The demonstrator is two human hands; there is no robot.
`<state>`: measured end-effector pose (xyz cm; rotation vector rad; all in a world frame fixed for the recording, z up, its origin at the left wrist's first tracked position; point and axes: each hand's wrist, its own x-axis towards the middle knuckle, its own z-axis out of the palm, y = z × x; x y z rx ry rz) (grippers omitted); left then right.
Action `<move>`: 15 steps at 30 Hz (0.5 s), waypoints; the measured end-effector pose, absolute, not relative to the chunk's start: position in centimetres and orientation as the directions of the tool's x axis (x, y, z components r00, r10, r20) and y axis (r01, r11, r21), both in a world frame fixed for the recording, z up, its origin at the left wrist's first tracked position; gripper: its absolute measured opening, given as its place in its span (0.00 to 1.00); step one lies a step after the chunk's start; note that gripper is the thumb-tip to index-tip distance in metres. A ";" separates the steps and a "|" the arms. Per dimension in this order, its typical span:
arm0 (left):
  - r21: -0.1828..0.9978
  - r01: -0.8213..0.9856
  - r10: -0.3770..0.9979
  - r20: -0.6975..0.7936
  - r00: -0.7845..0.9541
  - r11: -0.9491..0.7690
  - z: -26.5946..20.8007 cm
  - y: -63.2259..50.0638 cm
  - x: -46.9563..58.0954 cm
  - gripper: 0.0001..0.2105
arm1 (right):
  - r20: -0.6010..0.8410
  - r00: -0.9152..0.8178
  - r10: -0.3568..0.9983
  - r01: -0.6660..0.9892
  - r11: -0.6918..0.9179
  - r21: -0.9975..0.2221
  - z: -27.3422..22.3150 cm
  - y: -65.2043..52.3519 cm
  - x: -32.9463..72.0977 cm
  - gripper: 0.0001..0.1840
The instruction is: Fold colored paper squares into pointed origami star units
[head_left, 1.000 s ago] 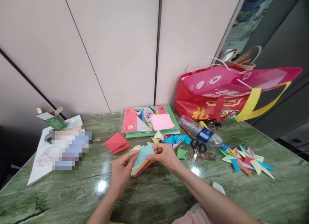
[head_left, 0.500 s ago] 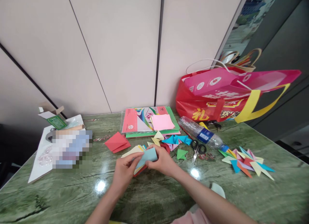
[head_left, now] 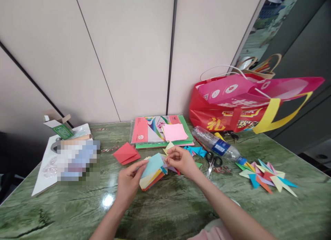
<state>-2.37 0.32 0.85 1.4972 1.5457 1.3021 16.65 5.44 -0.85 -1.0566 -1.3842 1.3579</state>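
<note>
View: head camera, looking forward and down at the table (head_left: 77,212).
Left hand: the left hand (head_left: 129,180) pinches the left edge of a light blue paper (head_left: 153,165) between thumb and fingers, much as it did half a second ago.
Right hand: the right hand (head_left: 184,163) has shifted to the right and its thumb and fingertips are drawn together just beside the paper's right edge; whether they grip anything, I cannot tell.
Light blue paper: in front of the person, between the two hands and on top of a fanned stack of coloured papers (head_left: 155,182); half a second ago it was bent over in the right hand's fingers, now it is spread out nearly flat.
Stack: cream, yellow, orange and red edges stick out below the blue sheet; bright blue edges now show at its right side.
Folded pieces: a red folded paper (head_left: 126,153) lies beyond the left hand, unmoved; a green folded piece (head_left: 198,165), plain to see before, is now mostly hidden by the right hand, as is part of the blue folded pieces (head_left: 199,151).
Behind the hands: pink paper squares (head_left: 176,132) rest on a paper pack (head_left: 141,129).
Right side: scissors (head_left: 212,161), a plastic bottle (head_left: 216,143) on its side, a cluster of folded points (head_left: 267,178) and a red bag (head_left: 200,112).
Left side: a green and white box (head_left: 60,129) by a white board (head_left: 42,178), where a pixelated patch hides detail.
</note>
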 end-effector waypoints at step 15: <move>0.998 -0.038 0.999 -0.047 -0.010 0.046 0.5 0.4 -1.5 0.28 | 0.178 -0.285 0.942 -0.033 0.176 -0.984 -1.4 3.7 14.8 0.08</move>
